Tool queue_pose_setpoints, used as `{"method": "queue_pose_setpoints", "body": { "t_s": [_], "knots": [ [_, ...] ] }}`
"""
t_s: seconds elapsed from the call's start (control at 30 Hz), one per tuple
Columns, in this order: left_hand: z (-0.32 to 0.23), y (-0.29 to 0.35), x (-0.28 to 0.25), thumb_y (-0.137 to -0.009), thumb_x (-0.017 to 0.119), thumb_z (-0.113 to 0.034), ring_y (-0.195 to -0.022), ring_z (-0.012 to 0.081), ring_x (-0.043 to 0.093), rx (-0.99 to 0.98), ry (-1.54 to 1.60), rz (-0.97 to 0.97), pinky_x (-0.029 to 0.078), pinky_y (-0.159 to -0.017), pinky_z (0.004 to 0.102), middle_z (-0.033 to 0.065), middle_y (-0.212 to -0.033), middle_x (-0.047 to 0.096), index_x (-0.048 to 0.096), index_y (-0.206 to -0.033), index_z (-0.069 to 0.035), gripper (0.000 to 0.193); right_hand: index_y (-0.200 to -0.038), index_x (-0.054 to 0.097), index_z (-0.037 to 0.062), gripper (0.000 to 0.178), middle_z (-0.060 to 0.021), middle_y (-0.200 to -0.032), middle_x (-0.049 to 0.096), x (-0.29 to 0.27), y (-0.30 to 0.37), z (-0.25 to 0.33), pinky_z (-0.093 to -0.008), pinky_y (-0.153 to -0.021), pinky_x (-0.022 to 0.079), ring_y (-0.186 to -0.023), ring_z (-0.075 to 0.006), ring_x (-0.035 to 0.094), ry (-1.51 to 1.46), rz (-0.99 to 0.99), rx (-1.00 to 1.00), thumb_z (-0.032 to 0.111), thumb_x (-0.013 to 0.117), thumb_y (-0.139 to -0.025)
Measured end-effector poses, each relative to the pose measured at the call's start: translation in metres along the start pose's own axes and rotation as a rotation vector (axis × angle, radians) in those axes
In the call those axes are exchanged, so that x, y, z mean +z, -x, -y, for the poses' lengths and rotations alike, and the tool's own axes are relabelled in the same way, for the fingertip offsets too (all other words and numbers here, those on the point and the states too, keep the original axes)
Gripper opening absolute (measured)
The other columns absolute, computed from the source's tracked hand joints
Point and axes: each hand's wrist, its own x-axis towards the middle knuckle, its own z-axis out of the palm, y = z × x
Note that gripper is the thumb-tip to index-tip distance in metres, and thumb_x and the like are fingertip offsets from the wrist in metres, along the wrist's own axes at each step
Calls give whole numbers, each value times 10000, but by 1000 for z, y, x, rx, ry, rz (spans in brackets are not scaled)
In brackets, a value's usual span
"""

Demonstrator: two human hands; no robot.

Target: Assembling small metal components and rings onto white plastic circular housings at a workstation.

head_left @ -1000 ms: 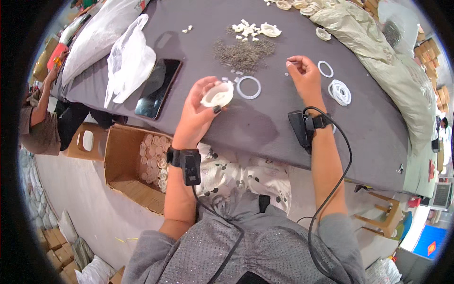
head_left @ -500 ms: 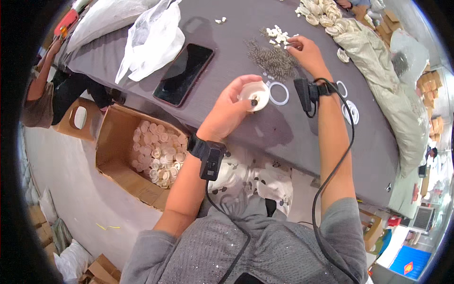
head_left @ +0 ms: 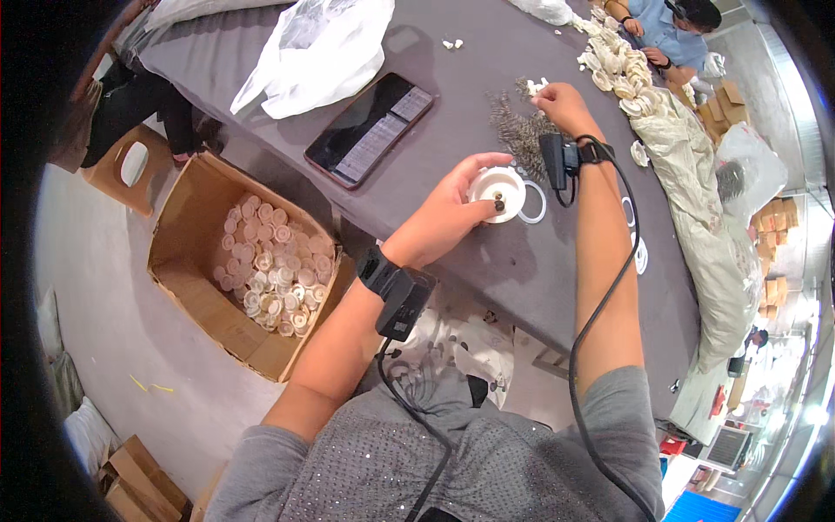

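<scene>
My left hand (head_left: 439,216) grips a round white plastic cup (head_left: 492,185), tilted so its hollow inside shows, thumb over the near rim. A small brass-coloured piece sits in its middle. My right hand (head_left: 564,109) is at the small white plastic pieces (head_left: 536,86), its fingertips pinched together; whatever is between them is too small to make out. Just below that hand lies a heap of small metal springs (head_left: 520,135), partly covered by the wrist device. A flat white ring (head_left: 544,205) rests on the table right beside the cup.
A phone (head_left: 370,130) and white plastic bag (head_left: 322,52) lie to the left. Below the table edge stands a cardboard box (head_left: 187,230) holding many round white parts (head_left: 278,278). A long sack (head_left: 696,200) and piled white cups (head_left: 622,74) line the right; a co-worker (head_left: 665,35) sits beyond.
The whole view has shifted, bringing the co-worker at the far right into sight. My right fingers have closed at the white pieces. Pale bands now show on the phone screen.
</scene>
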Motion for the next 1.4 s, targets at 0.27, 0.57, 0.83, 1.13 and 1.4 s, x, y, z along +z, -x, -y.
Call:
{"method": "queue_pose_setpoints", "body": {
  "t_s": [0.27, 0.57, 0.83, 1.13, 1.4],
  "knots": [
    [7, 0, -5, -767, 468, 62, -950, 93, 500, 38, 63, 23, 415, -833, 233, 29, -1045, 500, 376, -1225, -36, 477, -921, 584, -55, 243, -76, -819, 625, -15, 56, -16, -253, -651, 455, -756, -145, 594, -675, -132, 136, 167, 558, -826],
    [6, -3, -3, -775, 437, 56, -848, 130, 556, -6, -12, 28, 467, -742, 237, 50, -1020, 514, 348, -1242, -48, 487, -1008, 497, -14, 200, -70, -843, 564, 4, 136, -28, -220, -566, 423, -671, -83, 496, -1547, -153, 220, 61, 513, -823],
    [4, 0, 2, -775, 420, 51, -729, 179, 597, -57, 17, -16, 485, -666, 255, 99, -1011, 522, 300, -1260, -37, 507, -884, 587, 4, 255, -31, -641, 533, 17, 162, 28, -246, -553, 393, -600, -117, 491, -594, -149, 161, 195, 643, -724],
    [7, -3, 8, -789, 399, 58, -709, 165, 583, -2, -69, -136, 480, -613, 240, 110, -991, 521, 330, -1231, -31, 456, -833, 558, 3, 223, -20, -613, 513, 22, 164, 21, -245, -491, 359, -519, -92, 445, -696, -172, 160, 222, 580, -801],
    [12, -13, 21, -806, 477, -6, -698, 136, 587, 15, -296, -213, 481, -545, 213, 86, -974, 532, 365, -1208, -61, 422, -848, 473, 63, 174, 47, -579, 396, 1, 172, 35, -190, -438, 270, -473, -36, 318, -1389, 163, 187, 233, 481, -881]
  ]
}}
